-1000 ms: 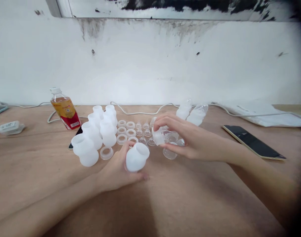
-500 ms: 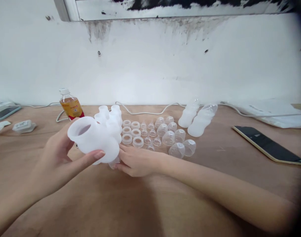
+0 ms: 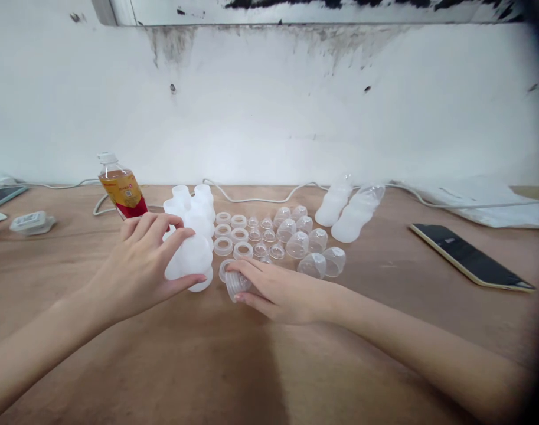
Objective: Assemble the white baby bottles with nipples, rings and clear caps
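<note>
Wooden table — hands on white bottle, clear ridged piece.

Left hand has brought its white bottle down from the raised, mouth-to-camera pose of 0.5 s ago, now in among the bottle group, left of the worktop centre. Bottle mouth out of view now. 1.0 s ago it was right of the group, nearer mid-worktop

Right hand came off the clear caps toward the left edge by 0.5 s ago, since eased back right, ridged clear piece in its fingers. Front ring, hidden 0.5 s ago, shows again beside it
</note>
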A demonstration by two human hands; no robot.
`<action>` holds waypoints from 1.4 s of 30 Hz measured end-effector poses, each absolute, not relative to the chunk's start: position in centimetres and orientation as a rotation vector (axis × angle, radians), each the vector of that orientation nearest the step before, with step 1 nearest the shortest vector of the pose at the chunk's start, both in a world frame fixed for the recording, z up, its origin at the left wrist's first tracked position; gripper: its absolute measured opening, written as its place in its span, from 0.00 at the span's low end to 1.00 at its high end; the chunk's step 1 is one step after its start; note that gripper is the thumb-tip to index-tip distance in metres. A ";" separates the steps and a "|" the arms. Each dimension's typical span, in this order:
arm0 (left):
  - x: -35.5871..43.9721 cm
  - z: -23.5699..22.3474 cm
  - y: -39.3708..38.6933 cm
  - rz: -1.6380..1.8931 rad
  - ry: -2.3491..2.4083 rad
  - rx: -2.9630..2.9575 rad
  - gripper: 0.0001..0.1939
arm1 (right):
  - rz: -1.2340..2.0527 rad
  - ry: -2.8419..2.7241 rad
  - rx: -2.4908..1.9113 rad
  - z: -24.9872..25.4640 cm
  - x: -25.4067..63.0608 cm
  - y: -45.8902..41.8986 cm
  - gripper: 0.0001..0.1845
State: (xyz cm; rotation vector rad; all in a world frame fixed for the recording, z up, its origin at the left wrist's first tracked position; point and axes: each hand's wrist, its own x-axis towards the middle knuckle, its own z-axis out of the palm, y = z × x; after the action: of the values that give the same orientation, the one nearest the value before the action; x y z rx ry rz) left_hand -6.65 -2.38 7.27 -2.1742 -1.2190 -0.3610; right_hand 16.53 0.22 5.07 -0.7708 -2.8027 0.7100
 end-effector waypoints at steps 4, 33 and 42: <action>-7.1 6.8 -2.2 -0.329 -1.236 -2.128 0.26 | 0.712 -2.774 -0.747 4.7 16.6 0.3 0.19; 2.7 2.2 -2.6 -0.588 -1.641 -3.127 0.21 | 0.779 -2.494 -1.246 3.0 19.6 -1.9 0.08; 1.6 3.1 -2.3 -0.307 -1.364 -2.984 0.13 | 0.625 -2.587 -1.320 4.1 20.5 -1.6 0.11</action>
State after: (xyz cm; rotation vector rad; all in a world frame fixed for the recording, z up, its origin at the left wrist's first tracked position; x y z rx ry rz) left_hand 1.65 -2.31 3.07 -2.9844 -1.3637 -0.3068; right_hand 20.47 -1.58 4.11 -1.3203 -2.5866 0.6255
